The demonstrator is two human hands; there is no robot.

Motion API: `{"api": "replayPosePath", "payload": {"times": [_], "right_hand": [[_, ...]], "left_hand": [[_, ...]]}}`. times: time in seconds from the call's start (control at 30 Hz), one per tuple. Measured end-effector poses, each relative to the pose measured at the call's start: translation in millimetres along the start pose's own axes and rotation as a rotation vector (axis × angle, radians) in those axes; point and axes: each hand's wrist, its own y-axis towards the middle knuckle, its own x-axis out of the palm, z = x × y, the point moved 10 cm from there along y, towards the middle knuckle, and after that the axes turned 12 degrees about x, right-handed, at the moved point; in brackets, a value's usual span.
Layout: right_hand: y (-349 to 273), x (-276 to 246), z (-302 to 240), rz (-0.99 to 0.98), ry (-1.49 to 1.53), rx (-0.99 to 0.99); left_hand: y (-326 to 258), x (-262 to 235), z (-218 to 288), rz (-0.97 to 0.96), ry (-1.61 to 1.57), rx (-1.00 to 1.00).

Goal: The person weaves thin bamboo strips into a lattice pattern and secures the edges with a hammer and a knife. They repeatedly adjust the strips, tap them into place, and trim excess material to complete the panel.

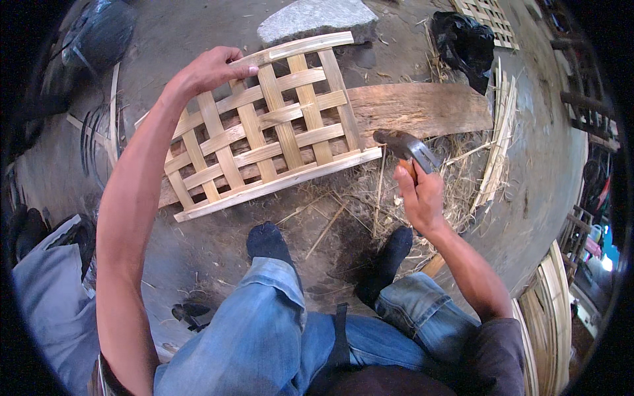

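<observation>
A woven bamboo panel (284,132) of crossed flat strips lies tilted over a wooden plank (422,109), with a straight strip along its far edge and another along its near edge. My left hand (212,68) grips the far edge strip, the thumb on top and the other fingers partly hidden. In my right hand (422,195) is a claw hammer (404,146), held by its orange-brown handle close to the head. The hammer's head is beside the panel's near right corner, just right of the edge strip's end.
A pale stone slab (317,18) lies beyond the panel, with a black plastic bag (464,46) to its right. Another woven panel (492,20) is at the far right. Bamboo strips (498,142) and shavings (436,158) litter the floor. Longer strips (548,323) are stacked at the lower right.
</observation>
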Motion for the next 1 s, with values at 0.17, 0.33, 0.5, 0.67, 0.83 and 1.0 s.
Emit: {"api": "replayPosePath", "payload": {"times": [0.17,0.33,0.5,0.67,0.83,1.0], "right_hand": [[2.2,8.8,-15.2,-0.109,-0.105,-0.044],[-4.8,10.4,-11.7,-0.215,-0.251,-0.099],[-11.1,-4.2,2.4,-0.221,-0.304,-0.053],[-13.6,1.0,1.7,-0.214,-0.304,-0.097],[-16.9,4.1,12.7,-0.14,-0.232,-0.056],[-21.4,-0.4,22.7,-0.071,-0.071,0.036]], "left_hand": [[-10.0,3.0,-6.4,0.074,0.049,-0.031],[-31.0,-13.3,6.8,0.311,0.392,0.004],[-47.2,21.9,115.6,0.422,0.507,0.357],[-44.3,93.1,184.7,0.257,0.394,0.716],[-29.3,118.1,183.6,0.13,0.43,0.765],[-14.8,70.3,173.5,0.392,0.438,0.686]]}}
